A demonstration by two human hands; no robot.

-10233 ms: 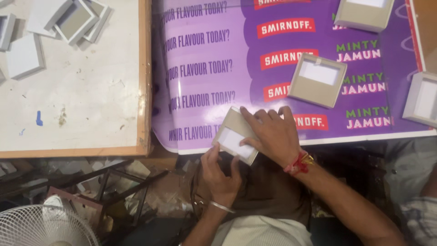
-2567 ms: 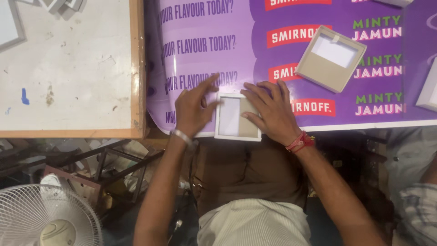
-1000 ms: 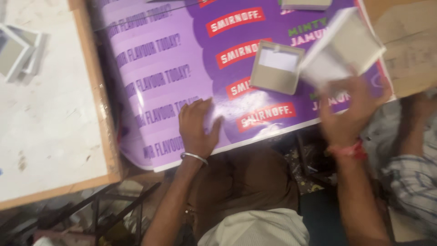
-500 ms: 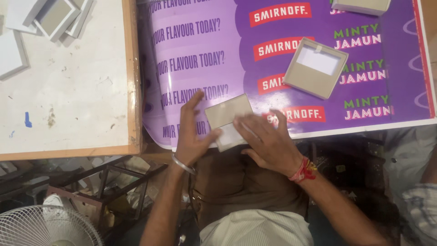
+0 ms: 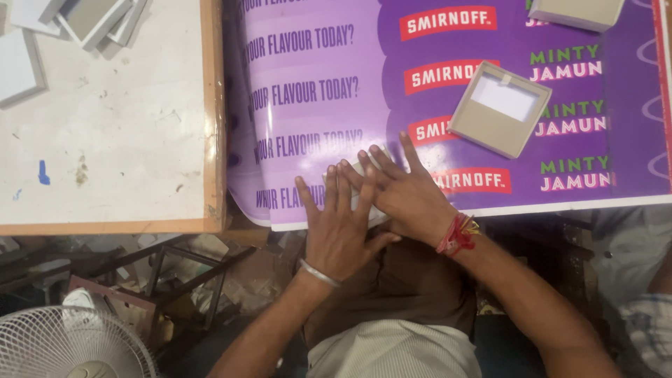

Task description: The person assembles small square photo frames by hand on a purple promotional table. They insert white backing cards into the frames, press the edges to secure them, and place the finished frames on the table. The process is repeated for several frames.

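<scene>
Right now I'm pressing both palms flat, fingers spread, on a pale card piece at the purple sheet's near edge; my left hand is overlapping my right hand, hiding it almost entirely.

Purple poster w/ white edge; red label blocks, white, green and pale pink lettering, lighter lilac band on its left part. On the poster, a tan shallow box w/ white inner panel; a 2nd tan box at the poster's top edge. Left of the poster, white board, stained, w/ blue mark and light wood frame. Right hand: red-yellow wrist thread. Left hand: silver bangle. Below the board, white fan grille.
</scene>
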